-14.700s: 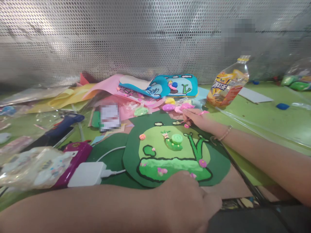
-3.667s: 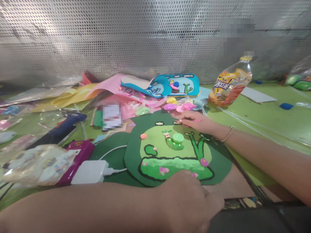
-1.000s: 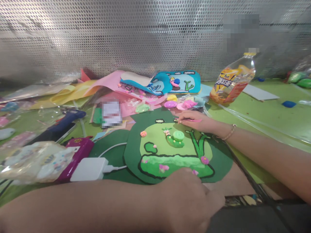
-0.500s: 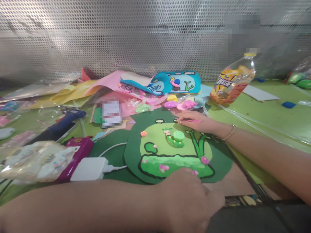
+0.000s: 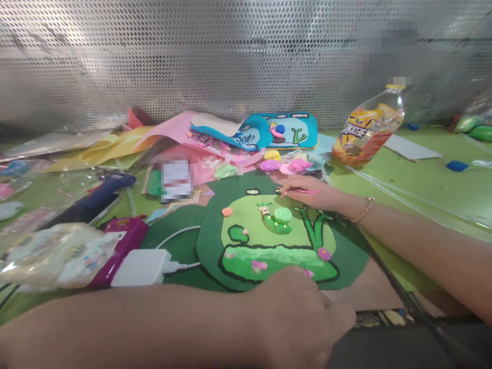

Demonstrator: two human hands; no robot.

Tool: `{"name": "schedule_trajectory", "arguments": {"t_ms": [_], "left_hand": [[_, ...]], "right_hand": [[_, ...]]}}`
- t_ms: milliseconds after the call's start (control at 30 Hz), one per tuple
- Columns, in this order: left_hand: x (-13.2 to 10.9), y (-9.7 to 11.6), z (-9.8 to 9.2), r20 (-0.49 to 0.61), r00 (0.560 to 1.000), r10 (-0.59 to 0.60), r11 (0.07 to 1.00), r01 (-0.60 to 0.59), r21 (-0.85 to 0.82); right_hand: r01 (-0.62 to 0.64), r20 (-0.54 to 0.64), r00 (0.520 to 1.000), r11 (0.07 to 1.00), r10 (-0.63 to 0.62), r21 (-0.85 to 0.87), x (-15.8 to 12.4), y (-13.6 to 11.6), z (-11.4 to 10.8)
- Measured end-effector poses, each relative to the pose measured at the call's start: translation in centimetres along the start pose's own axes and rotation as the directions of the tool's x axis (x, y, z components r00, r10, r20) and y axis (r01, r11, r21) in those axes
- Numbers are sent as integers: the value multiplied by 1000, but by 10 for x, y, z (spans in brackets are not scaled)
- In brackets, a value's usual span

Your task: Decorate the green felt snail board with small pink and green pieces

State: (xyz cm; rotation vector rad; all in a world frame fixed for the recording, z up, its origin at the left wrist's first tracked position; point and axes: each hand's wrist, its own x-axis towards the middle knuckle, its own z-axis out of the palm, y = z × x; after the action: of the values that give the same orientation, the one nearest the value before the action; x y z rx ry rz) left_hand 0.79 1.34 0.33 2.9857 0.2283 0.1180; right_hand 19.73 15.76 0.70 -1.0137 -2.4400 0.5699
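Note:
On the dark green card (image 5: 211,256) is a clay picture: a green snail (image 5: 279,220) with a pale spiral shell, a forked green plant (image 5: 315,233), a black-edged grass strip with pink flowers and a small white cloud (image 5: 252,191). My right hand (image 5: 307,190) is closed on a slim pink stick-like tool (image 5: 309,191), its tip end at the card's upper right, by a dark outline. My left hand (image 5: 295,318) lies across the card's lower edge with fingers curled; whatever they hold, if anything, is hidden.
A tilted drink bottle (image 5: 369,128) stands at back right. Behind the card are bagged clay lumps (image 5: 271,165) and a blue snail picture (image 5: 295,128). At left sit a white charger (image 5: 142,266) with a cable, a purple case (image 5: 119,241) and a blue glue gun (image 5: 103,187).

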Motion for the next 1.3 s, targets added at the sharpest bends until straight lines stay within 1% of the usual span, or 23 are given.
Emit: {"name": "schedule_trajectory", "arguments": {"t_ms": [133,367,500,567,633,700,767,833,900,967,1100,1233,1300], "left_hand": [[0,0,0,-5,1000,2,1000,-2,-5],[0,0,-2,44,999,-9,1000,10,-13],[0,0,-2,38,999,-4,1000,4,-5],[0,0,-2,27,1000,-2,1000,2,-4],[0,0,-1,30,1000,-2,1000,2,6],[0,0,0,34,999,-5,1000,5,13],[-1,0,2,26,1000,-6,1000,5,9],[-1,0,3,6,1000,-5,1000,6,-1],[-1,0,3,1,1000,-5,1000,5,-5],[0,0,3,9,1000,-6,1000,6,-5],[0,0,1,24,1000,-10,1000,10,-5],[0,0,1,5,1000,-3,1000,3,4],[-1,0,2,-7,1000,-5,1000,5,3]], "right_hand": [[-6,-6,1000,1000,6,4,0,0,0],[-19,-19,1000,1000,19,16,-1,0,0],[-30,-19,999,999,31,31,-1,0,0],[-40,-31,999,998,42,57,-1,1,1],[-87,-54,994,988,95,129,-1,2,3],[-184,-64,976,943,209,278,-1,4,4],[-259,-74,939,834,335,487,0,4,5],[-268,-77,905,702,418,660,2,4,5],[-256,-75,886,618,458,744,2,3,4],[-259,-64,884,600,463,757,3,2,4],[-270,-49,892,617,449,739,3,2,3],[-280,-37,893,619,448,734,2,2,3],[-277,-35,900,634,433,722,2,4,4]]}}
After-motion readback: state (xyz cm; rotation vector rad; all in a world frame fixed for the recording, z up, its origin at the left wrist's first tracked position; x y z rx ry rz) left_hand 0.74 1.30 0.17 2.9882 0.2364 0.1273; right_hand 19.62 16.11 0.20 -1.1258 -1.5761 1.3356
